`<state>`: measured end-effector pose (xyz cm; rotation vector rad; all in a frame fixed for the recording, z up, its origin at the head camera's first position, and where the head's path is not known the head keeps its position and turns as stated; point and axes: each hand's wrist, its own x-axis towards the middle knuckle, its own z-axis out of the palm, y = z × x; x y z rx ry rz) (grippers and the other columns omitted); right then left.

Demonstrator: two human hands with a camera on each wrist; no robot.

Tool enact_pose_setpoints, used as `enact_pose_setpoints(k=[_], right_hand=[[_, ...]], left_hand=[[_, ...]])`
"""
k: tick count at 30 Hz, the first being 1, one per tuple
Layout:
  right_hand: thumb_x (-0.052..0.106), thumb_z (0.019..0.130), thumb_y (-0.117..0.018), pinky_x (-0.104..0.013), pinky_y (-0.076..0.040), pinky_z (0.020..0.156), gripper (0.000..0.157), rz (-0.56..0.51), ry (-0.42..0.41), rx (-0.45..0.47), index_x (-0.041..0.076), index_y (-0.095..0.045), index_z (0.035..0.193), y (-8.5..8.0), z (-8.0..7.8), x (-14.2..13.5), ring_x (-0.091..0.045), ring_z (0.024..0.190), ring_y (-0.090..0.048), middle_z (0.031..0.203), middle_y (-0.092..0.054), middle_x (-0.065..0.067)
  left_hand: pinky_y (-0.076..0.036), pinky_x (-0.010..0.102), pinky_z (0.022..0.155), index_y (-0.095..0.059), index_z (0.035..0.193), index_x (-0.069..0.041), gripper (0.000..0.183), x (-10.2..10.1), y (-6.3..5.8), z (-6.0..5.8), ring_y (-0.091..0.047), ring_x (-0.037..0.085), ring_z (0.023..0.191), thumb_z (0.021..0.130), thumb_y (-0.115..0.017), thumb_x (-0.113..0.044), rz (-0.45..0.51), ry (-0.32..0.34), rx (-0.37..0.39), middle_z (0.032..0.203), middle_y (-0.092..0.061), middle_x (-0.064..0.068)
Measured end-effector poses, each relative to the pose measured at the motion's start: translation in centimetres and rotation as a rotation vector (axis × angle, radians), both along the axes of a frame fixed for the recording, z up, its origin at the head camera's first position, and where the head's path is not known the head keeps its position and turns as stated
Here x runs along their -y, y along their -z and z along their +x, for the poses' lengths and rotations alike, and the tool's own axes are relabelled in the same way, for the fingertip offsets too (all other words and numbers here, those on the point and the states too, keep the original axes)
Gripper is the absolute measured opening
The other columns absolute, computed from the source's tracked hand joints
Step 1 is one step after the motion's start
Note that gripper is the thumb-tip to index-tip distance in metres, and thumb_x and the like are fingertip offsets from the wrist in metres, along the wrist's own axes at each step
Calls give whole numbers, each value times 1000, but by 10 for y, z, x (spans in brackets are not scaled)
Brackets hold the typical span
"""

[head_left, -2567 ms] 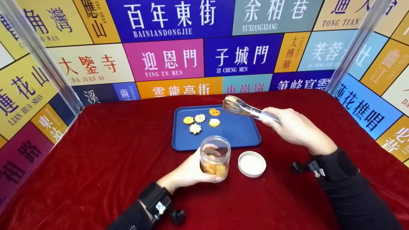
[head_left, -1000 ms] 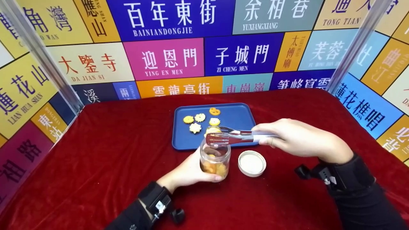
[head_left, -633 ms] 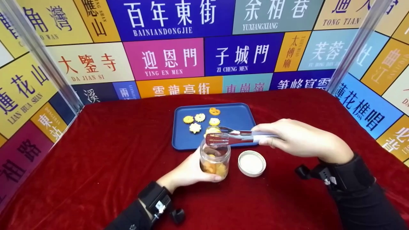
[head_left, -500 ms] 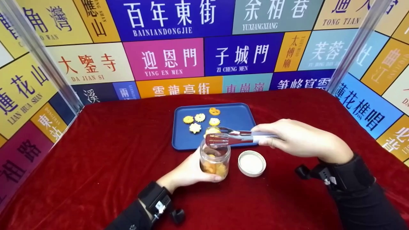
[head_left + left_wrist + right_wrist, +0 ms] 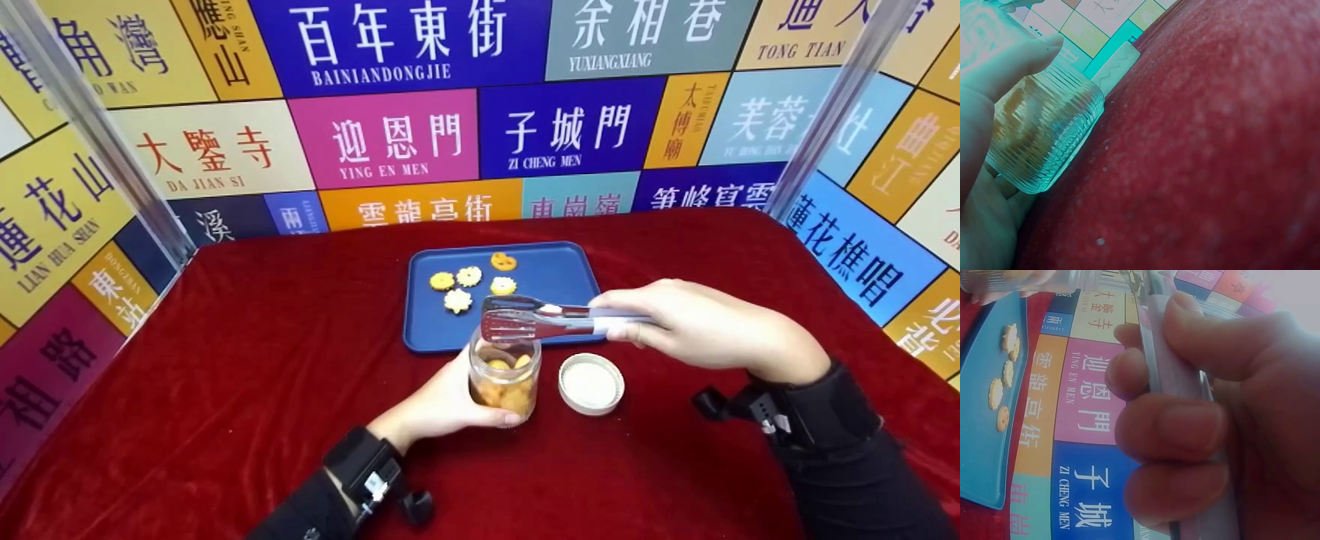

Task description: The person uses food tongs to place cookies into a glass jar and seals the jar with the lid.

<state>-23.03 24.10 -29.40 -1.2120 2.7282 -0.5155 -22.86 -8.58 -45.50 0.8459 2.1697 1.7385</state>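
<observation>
My left hand [image 5: 442, 401] is wrapped around a clear glass jar [image 5: 505, 358], which stands upright on the red cloth. Inside lie several golden cookies [image 5: 504, 391]; the left wrist view shows the ribbed lower wall of the jar [image 5: 1053, 135] with the thumb across it. My right hand [image 5: 690, 326] grips metal tongs [image 5: 551, 319] by their pale handle, fingers curled around it in the right wrist view. The tongs' slotted heads hang over the jar's mouth, spread apart, and no cookie shows between them.
A blue tray [image 5: 559, 281] behind the jar carries several flower-shaped cookies [image 5: 458, 301] and a pretzel-shaped one [image 5: 503, 261]. Right of the jar a round lid [image 5: 591, 384] lies with its inside up. A panel wall with printed signs [image 5: 382, 139] stands behind the cloth-covered table.
The tongs came down and left from above the tray to the jar's mouth with a cookie between them. That cookie has left the tongs, and the jar's contents look higher. My left hand stayed put.
</observation>
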Motion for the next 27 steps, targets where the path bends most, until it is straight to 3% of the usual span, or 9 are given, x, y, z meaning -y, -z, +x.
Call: enact_pose_setpoints(k=[7,14,20,27], right_hand=[[47,111,-53,-32,-46,74,21,-34,47,2,36,-64,125,-1,0,-2,-8,79,-58,85,-57,14],[44,111,-55,-43,-49,86,42,-77,188,-14,23,-56,148,0,-6,-2,-17,98,-60,110,-68,4],[45,109,-60,-40,-48,77,42,-105,267,-27,21,-59,143,5,-15,-6,-19,87,-59,103,-68,1],[46,105,-67,-39,-48,74,43,-113,334,-36,14,-66,133,22,-33,-8,-21,83,-60,99,-70,-2]], left_hand=[[-44,35,115,-42,148,-6,90,-1,2,-1,-60,18,130,77,-96,-16,19,6,-16,143,-56,5],[-43,35,117,-44,148,-8,89,-2,4,-1,-59,19,131,76,-96,-15,32,4,-25,144,-57,7],[-43,35,117,-45,148,-7,89,-2,3,-1,-59,19,131,76,-96,-14,30,5,-25,144,-57,8],[-43,35,116,-45,148,-7,88,-1,2,-1,-59,19,130,77,-96,-14,32,4,-17,144,-56,9]])
